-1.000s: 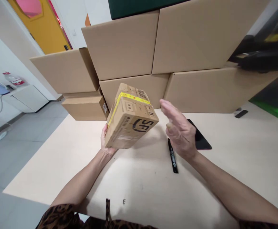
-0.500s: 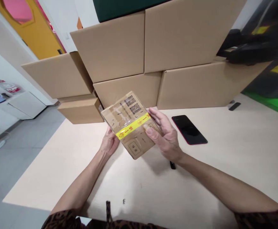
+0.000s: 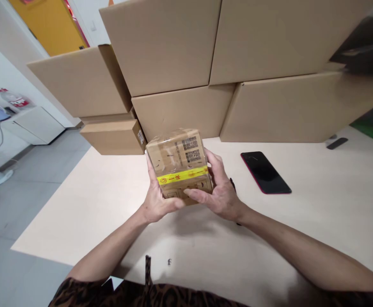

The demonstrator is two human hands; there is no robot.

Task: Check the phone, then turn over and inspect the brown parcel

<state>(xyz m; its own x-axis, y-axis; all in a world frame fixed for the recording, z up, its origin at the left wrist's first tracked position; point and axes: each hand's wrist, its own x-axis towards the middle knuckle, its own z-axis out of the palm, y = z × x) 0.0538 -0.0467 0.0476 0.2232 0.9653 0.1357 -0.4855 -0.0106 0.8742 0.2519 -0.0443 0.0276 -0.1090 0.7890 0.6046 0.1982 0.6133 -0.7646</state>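
Observation:
A small brown cardboard box (image 3: 178, 155), wrapped in clear tape with a yellow printed strip across it, is held above the pale table. My left hand (image 3: 158, 197) grips its left side and lower edge, the thumb along the bottom. On the right side, my right hand (image 3: 218, 187) holds the box with its thumb over the near face. Two square printed codes show near the box's upper right. Right of my right hand, a black phone with a red edge (image 3: 265, 172) lies on the table. A dark object is partly hidden behind my right wrist.
Large cardboard boxes (image 3: 170, 51) are stacked along the table's back. A smaller carton (image 3: 114, 137) sits at the back left. A dark narrow object (image 3: 337, 143) lies at the back right, and a tiny dark piece (image 3: 169, 262) near the front edge of the table (image 3: 61, 213).
The small box has turned more upright, its yellow strip now nearly level. My left hand has come round to its near left side, thumb along the bottom. The camera view has shifted.

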